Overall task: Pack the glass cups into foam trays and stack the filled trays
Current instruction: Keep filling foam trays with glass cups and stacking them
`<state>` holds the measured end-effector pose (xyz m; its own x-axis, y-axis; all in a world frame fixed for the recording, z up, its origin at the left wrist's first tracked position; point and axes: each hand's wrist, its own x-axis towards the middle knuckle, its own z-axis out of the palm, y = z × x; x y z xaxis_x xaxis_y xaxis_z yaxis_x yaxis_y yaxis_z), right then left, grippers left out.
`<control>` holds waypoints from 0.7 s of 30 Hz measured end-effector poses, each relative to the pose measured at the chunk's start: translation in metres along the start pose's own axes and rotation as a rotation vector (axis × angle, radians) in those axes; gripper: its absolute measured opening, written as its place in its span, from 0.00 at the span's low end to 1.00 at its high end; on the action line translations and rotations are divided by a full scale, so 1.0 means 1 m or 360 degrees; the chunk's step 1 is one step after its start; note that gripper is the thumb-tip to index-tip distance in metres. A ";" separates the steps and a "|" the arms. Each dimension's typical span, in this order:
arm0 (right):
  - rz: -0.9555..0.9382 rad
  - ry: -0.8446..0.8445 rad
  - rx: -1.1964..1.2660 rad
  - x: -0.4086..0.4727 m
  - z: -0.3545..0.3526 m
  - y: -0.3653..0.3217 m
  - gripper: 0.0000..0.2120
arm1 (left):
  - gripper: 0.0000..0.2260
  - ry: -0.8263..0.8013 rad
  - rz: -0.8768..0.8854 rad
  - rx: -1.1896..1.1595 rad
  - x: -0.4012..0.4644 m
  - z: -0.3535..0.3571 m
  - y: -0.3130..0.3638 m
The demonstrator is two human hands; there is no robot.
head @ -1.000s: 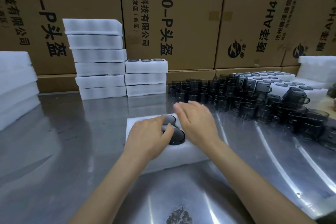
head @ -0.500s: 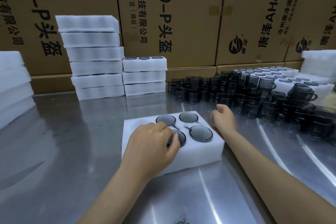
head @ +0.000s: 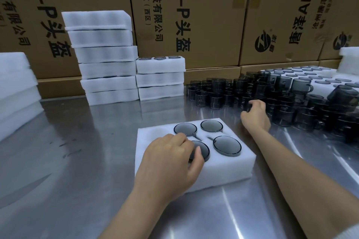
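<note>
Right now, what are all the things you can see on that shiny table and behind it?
Foam tray: one, white, front middle of the table, four cups set in its holes.
Loose glass cups: a big heap, too many to count, smoky grey, right side of the table.
Tall tray stack: six trays, white, back left.
Short tray stack: three trays, white, beside the tall one, cup rims showing on top.
Foam pile: white, left edge.
Cardboard boxes: brown, black print, along the back.
Table: one, silver metal.
Left hand: on the tray, fingers at the near-left cup.
Right hand: reaching into the loose cups.
</note>
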<state>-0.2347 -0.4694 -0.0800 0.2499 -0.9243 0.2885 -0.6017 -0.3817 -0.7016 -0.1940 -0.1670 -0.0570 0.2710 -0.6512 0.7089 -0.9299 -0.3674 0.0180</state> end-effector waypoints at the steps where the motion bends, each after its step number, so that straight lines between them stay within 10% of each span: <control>1: 0.0003 0.0033 0.0028 0.000 0.000 0.000 0.16 | 0.15 0.0002 0.0001 -0.0007 0.000 0.000 0.000; 13: 0.0051 0.0115 0.0092 -0.038 -0.017 0.001 0.22 | 0.16 -0.0221 -0.0279 -0.0195 0.002 -0.005 0.000; 21: -0.0264 0.0012 0.0731 -0.069 -0.037 -0.014 0.03 | 0.12 -0.0006 -0.1040 -0.1978 0.014 -0.027 -0.032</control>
<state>-0.2711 -0.4004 -0.0656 0.3075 -0.8517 0.4244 -0.1569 -0.4853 -0.8602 -0.1670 -0.1460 -0.0287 0.7332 -0.5955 0.3284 -0.2463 0.2175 0.9445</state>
